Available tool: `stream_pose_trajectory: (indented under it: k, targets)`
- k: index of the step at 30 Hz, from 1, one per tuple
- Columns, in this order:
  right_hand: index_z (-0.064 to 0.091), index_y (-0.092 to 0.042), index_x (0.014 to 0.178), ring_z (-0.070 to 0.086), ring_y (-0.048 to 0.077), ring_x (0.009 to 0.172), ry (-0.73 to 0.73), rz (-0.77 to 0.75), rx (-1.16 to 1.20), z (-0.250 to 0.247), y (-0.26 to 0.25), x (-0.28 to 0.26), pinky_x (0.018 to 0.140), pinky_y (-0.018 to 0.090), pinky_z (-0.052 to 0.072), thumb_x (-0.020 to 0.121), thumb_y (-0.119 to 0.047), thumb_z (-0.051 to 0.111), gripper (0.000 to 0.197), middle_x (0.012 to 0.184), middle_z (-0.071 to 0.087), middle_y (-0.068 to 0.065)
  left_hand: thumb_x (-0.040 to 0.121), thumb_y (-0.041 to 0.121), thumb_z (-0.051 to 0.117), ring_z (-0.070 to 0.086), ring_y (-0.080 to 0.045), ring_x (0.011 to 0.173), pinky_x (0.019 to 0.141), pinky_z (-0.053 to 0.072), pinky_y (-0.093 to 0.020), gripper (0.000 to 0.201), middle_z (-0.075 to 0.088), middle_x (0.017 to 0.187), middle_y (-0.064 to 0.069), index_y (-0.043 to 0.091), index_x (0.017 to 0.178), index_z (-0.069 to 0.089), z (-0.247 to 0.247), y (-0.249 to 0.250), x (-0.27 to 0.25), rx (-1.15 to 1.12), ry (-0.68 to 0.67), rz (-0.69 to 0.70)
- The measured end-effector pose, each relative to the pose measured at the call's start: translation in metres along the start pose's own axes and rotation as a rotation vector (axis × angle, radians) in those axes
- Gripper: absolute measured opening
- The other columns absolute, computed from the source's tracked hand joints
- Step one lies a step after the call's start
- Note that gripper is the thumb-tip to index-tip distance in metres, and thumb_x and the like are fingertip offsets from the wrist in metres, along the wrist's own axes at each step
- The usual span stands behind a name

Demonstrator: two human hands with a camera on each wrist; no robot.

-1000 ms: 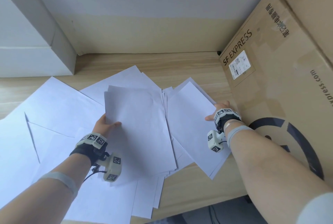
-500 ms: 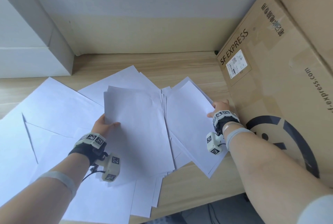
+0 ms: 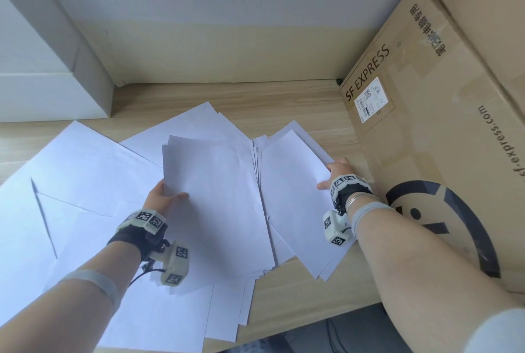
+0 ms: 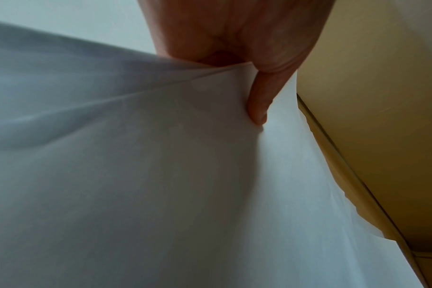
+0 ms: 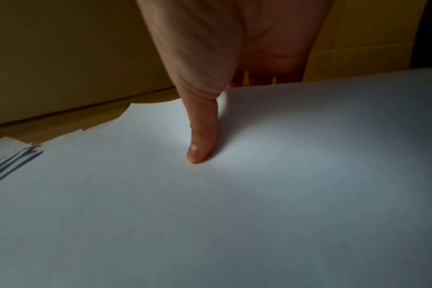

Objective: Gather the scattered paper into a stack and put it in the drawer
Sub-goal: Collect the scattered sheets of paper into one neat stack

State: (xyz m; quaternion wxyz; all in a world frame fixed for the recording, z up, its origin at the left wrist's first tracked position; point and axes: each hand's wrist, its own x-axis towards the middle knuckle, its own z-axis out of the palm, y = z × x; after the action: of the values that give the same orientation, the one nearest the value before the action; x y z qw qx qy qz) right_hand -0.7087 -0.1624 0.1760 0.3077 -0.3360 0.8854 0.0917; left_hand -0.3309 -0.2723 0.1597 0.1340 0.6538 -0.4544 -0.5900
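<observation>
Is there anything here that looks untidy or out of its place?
Yes. The white sheets lie fanned at different angles over the wooden desk, and some hang past its front edge. The left hand pinches a small, uneven stack; the right hand pinches another sheet beside the cardboard box.

The left hand (image 3: 159,196) hides its fingers beneath the sheets (image 3: 216,205); likewise the right hand (image 3: 336,172). Lower sheets run off the frame's left edge. The cardboard box (image 3: 443,131) label is perhaps too small to read.

Left hand (image 3: 163,199) pinches sheets (image 3: 216,210); right hand (image 3: 336,172) pinches sheet (image 3: 295,196).
</observation>
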Motion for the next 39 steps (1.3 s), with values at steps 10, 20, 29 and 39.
stream_pose_trajectory:
  k: [10, 20, 29, 39]
  targets:
    - [0.046, -0.021, 0.129, 0.061, 0.029, 0.1, 0.203, -0.047, 0.23, -0.013, 0.005, -0.014, 0.084, 0.031, 0.047, 0.089, -0.007, 0.053, 0.043, 0.12, 0.062, 0.011, 0.082, 0.0, 0.061, 0.057, -0.031, 0.091, 0.087, 0.047, -0.041, 0.039, 0.061, 0.103, -0.015, 0.006, 0.12, 0.054, -0.003, -0.001, 0.002, 0.039, 0.008, 0.02]
    - [0.059, -0.001, 0.111, 0.059, 0.036, 0.108, 0.413, -0.001, 0.527, -0.04, 0.011, -0.035, 0.089, 0.038, 0.048, 0.09, 0.002, 0.046, 0.025, 0.116, 0.064, 0.018, 0.081, 0.0, 0.063, 0.059, -0.034, 0.1, 0.089, 0.045, -0.039, 0.043, 0.062, 0.12, -0.022, 0.004, 0.123, 0.053, -0.009, 0.0, 0.001, 0.092, 0.026, 0.026]
    - [0.058, -0.006, 0.124, 0.06, 0.026, 0.11, 0.231, -0.065, 0.614, -0.007, -0.039, -0.064, 0.084, 0.023, 0.042, 0.088, -0.005, 0.054, 0.036, 0.122, 0.063, 0.011, 0.085, 0.007, 0.061, 0.055, -0.029, 0.095, 0.088, 0.045, -0.038, 0.041, 0.061, 0.118, -0.019, 0.004, 0.125, 0.051, -0.012, -0.006, 0.0, 0.058, 0.002, 0.01]
    - [0.043, -0.012, 0.131, 0.058, 0.028, 0.106, -0.03, -0.06, 0.417, 0.064, -0.124, -0.091, 0.079, 0.027, 0.044, 0.086, -0.006, 0.053, 0.046, 0.118, 0.06, 0.009, 0.083, 0.01, 0.067, 0.057, -0.037, 0.115, 0.099, 0.045, -0.043, 0.051, 0.059, 0.128, -0.02, 0.003, 0.13, 0.048, -0.012, -0.012, -0.005, 0.052, -0.04, 0.026]
